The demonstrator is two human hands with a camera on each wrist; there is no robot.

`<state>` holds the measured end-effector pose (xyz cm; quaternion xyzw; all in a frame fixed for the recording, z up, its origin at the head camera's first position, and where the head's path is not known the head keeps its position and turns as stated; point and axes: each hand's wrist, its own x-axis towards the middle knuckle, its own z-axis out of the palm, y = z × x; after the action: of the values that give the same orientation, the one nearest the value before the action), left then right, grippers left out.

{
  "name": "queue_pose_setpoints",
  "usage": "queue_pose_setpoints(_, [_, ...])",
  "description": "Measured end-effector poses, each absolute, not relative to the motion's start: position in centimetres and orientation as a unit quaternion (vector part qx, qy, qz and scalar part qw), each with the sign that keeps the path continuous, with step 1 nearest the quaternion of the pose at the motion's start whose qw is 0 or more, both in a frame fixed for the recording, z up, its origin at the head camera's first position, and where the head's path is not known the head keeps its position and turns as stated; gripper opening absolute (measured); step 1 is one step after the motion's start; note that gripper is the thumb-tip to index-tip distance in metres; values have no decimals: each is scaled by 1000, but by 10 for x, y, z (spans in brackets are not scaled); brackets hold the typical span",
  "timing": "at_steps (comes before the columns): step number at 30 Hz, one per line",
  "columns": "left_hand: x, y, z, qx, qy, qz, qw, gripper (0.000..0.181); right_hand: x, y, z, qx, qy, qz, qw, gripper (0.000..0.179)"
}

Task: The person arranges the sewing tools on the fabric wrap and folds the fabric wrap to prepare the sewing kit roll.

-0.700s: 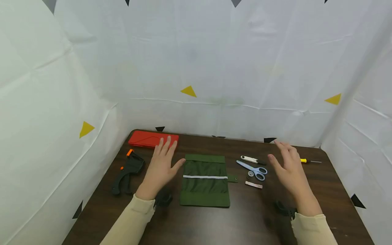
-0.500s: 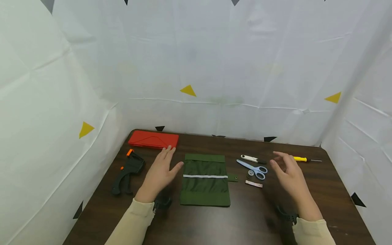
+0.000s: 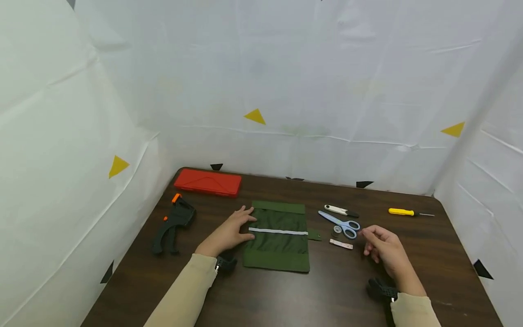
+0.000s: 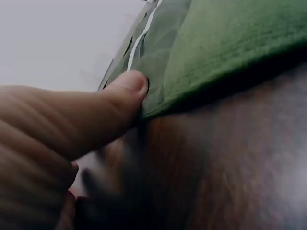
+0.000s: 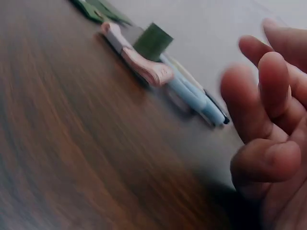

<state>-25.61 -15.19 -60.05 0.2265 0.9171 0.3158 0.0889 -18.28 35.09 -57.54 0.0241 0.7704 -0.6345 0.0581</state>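
Note:
A green cloth roll (image 3: 278, 260) with a white band and a small snap strap (image 3: 314, 235) lies unrolled mid-table. My left hand (image 3: 226, 232) is at its left edge, fingers spread; in the left wrist view the thumb (image 4: 115, 100) lies along the cloth's edge. My right hand (image 3: 386, 252) hovers with loosely curled fingers, holding nothing. Left of it are light blue scissors (image 3: 335, 220), a small dark green thread spool (image 3: 336, 230), and a folded pinkish tape measure (image 3: 341, 244). Behind the scissors lies a slim white tool with a dark end (image 3: 336, 209).
A yellow-handled screwdriver (image 3: 402, 211) lies toward the table's right side. At the far left is a flat red case (image 3: 208, 182), with a black clamp with orange pads (image 3: 175, 222) in front of it. White sheeting (image 3: 302, 91) rises behind and beside the dark wood table (image 3: 327, 295).
My left hand has come right and down to the cloth roll's left edge. My right hand has lowered toward me, its fingers curling more. The things on the table lie as before.

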Motion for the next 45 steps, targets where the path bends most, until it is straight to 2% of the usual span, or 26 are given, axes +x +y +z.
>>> queue_pose_setpoints(5, [-253, -148, -608, 235, 916, 322, 52, 56, -174, 348, -585, 31, 777, -628, 34, 40])
queue_pose_setpoints(11, [-244, -153, -613, 233, 923, 305, 12, 55, -172, 336, -584, 30, 844, -530, 68, 31])
queue_pose_setpoints(21, [-240, -161, -612, 252, 911, 325, 34, 54, -171, 333, -582, -28, 880, -467, 85, 20])
queue_pose_setpoints(28, [-240, -166, -613, 250, 910, 328, 32, 58, -173, 325, -583, -40, 897, -437, 57, 22])
queue_pose_setpoints(35, [-235, -163, -609, 248, 908, 335, 30, 54, -169, 323, -582, -60, 915, -398, 34, 17])
queue_pose_setpoints(40, [-235, -161, -603, 250, 906, 343, 9, 53, -169, 323, -583, -68, 914, -400, 27, 12])
queue_pose_setpoints(45, [-234, -163, -607, 250, 908, 336, 9, 52, -168, 328, -587, -88, 898, -431, 16, 10])
